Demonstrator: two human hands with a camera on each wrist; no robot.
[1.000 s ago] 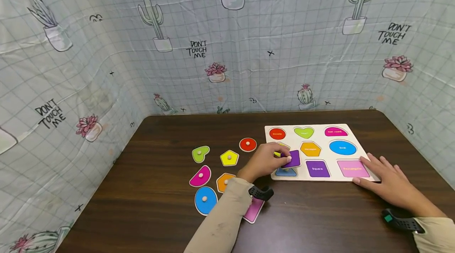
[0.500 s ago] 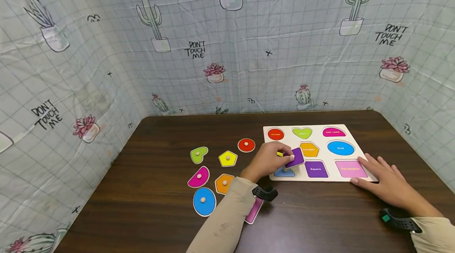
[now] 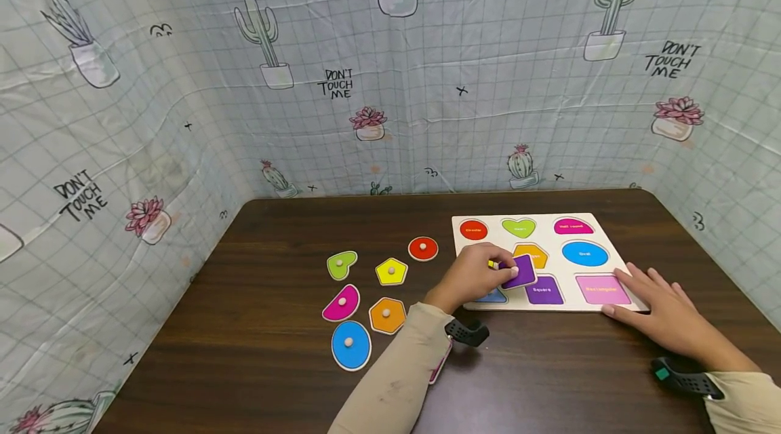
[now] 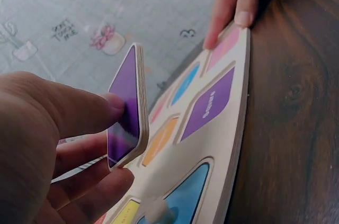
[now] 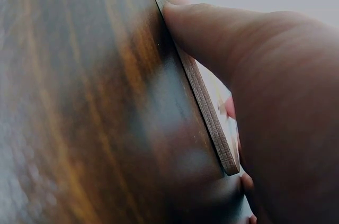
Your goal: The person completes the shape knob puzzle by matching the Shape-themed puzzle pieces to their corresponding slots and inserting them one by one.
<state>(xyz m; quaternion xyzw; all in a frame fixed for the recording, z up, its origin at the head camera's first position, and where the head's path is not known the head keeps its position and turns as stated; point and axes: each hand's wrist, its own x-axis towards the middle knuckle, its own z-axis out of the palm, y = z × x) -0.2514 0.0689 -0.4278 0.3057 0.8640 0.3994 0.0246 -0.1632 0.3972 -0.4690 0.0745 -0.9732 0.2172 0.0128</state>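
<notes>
In the head view my left hand [image 3: 472,278] pinches a purple square puzzle piece [image 3: 525,272], tilted over the pale shape board [image 3: 554,268]. The piece partly covers the orange hexagon and the edge of the purple recess marked Square [image 3: 545,291]. In the left wrist view, the thumb presses the face of the purple piece [image 4: 128,86] with fingertips below it. A knobbed blue triangle piece [image 4: 192,200] sits in the board's near left corner. My right hand [image 3: 674,315] rests on the board's right end, fingers spread, thumb at the front edge.
Left of the board lie a red circle [image 3: 423,249], yellow pentagon [image 3: 386,275], green heart [image 3: 350,261], magenta half round [image 3: 334,308], orange hexagon [image 3: 379,319] and blue oval [image 3: 360,352], all knobbed. A pink piece [image 3: 441,366] is mostly hidden behind the left sleeve.
My left hand has moved right with the purple square, from over the board's left column towards the Square recess. The right hand stays on the board's right end.
</notes>
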